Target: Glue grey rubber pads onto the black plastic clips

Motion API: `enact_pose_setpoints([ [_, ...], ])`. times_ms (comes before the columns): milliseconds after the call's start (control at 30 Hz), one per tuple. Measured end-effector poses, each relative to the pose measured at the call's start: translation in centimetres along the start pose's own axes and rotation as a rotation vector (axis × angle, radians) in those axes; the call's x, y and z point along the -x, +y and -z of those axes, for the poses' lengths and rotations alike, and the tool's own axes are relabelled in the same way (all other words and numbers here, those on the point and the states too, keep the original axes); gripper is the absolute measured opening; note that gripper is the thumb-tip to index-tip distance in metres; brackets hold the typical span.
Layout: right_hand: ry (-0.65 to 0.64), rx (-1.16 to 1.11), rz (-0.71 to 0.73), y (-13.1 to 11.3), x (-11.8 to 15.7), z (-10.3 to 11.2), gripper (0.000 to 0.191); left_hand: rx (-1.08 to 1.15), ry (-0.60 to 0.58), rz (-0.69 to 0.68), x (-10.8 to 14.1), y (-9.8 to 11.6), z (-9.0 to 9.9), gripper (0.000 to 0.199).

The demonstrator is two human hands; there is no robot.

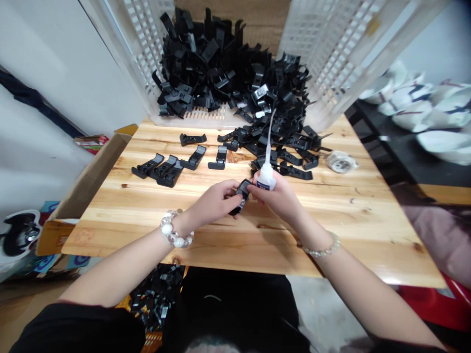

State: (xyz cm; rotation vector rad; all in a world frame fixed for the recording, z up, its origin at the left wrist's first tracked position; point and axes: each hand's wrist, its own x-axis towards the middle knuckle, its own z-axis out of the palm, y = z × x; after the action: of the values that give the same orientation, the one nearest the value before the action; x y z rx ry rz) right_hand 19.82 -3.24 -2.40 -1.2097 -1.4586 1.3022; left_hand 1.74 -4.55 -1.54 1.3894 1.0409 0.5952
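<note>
Table beneath bottle, black piece

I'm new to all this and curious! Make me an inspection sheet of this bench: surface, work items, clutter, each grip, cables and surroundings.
Surface: light wooden table, grain and knots showing.
Job's things: small black part; white bottle, thin nozzle pointing up.
Clutter: loose black pieces on the table; a heap in a pale crate; a round item on the right, identity unclear.
Left grip: bare hand, holding the small black part.
Right grip: bare hand around the white bottle.
Cables: nothing seen.
Surroundings: cardboard box, left of the table.
</note>
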Motion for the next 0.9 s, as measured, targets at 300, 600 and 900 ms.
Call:
enact_pose_setpoints([
  [300,-0.043,0.123,0.114,-0.24,0.42,-0.03,0.020,-0.107,0.116,-0.206,0.08,-0.57,0.11,0.018],
  [600,-0.083,0.164,0.141,-0.16,0.65,-0.02,0.015,-0.137,0.150,-0.205,-0.04,-0.63,0.13,0.015],
  [900,-0.103,0.222,0.156,-0.25,0.79,-0.17,0.014,-0.218,0.170,-0.197,0.03,-0.58,0.14,0.010],
])
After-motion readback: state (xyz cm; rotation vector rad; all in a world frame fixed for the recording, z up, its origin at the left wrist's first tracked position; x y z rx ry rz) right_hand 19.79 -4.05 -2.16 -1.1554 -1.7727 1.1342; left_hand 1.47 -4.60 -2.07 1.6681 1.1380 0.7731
